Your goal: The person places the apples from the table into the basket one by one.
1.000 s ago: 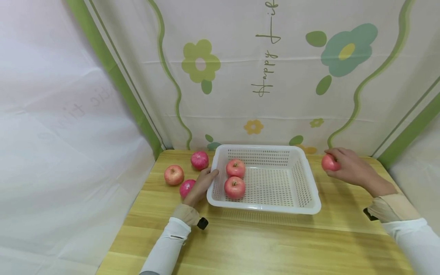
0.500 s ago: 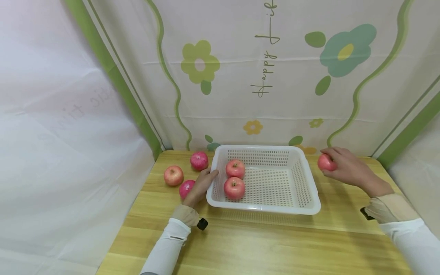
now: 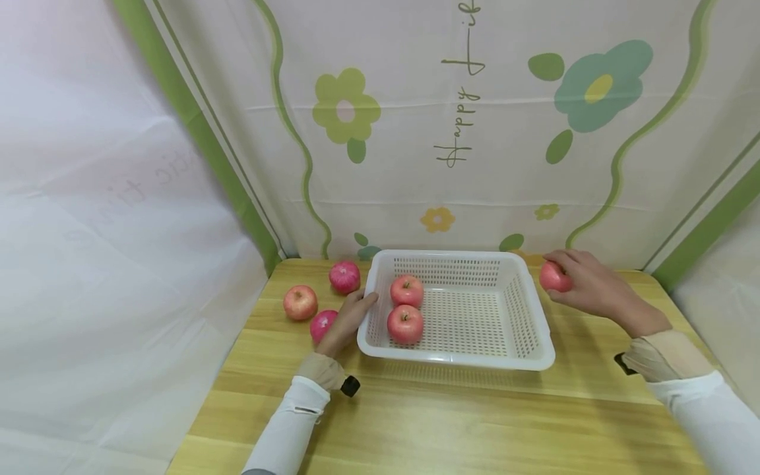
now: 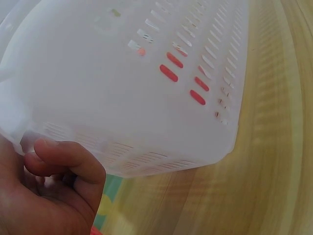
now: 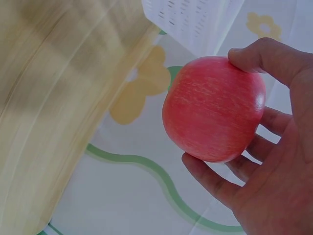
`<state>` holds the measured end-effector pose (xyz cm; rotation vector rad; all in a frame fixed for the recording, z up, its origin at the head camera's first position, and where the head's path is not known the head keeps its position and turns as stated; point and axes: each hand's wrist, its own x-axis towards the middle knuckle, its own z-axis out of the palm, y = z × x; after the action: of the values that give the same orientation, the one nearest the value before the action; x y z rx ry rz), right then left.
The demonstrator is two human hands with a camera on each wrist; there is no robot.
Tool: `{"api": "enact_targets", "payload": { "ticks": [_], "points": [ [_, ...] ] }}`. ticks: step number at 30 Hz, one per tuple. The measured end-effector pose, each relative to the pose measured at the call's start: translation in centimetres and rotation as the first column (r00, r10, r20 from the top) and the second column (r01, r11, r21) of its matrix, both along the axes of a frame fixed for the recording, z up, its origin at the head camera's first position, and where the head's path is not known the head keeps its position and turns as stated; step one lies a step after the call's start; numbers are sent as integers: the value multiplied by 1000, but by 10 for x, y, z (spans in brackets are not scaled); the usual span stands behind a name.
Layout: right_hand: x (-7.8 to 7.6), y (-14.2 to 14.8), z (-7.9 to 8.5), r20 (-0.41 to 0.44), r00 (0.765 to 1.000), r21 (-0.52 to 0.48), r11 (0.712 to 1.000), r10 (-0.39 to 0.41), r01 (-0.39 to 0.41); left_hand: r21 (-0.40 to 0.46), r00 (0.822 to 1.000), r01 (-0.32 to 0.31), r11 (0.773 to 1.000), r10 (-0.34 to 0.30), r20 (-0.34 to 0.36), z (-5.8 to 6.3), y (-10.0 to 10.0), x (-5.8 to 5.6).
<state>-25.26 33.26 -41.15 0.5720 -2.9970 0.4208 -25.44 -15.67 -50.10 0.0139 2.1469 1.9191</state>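
Apple: frame right, right hand curled round.
Left hand: fingers gripping basket.
Loading: likely step; next, apple over basket.

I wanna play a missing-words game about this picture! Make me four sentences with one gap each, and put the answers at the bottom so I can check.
1. The held apple in the right hand is coloured ____.
2. The left hand is holding a basket that is coloured ____.
3. The number of loose apples lying inside the basket is ____.
4. The complete word printed sideways on the back cloth is ____.

Missing words: red; white; two; Happy.
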Motion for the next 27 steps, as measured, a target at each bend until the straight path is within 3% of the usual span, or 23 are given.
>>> {"api": "enact_targets", "payload": {
  "ticks": [27],
  "points": [
    [-4,-24,12,-50,998,-14,999,44,-45,-3,1000,-2,1000,2,-6,1,2,1]
  ]
}}
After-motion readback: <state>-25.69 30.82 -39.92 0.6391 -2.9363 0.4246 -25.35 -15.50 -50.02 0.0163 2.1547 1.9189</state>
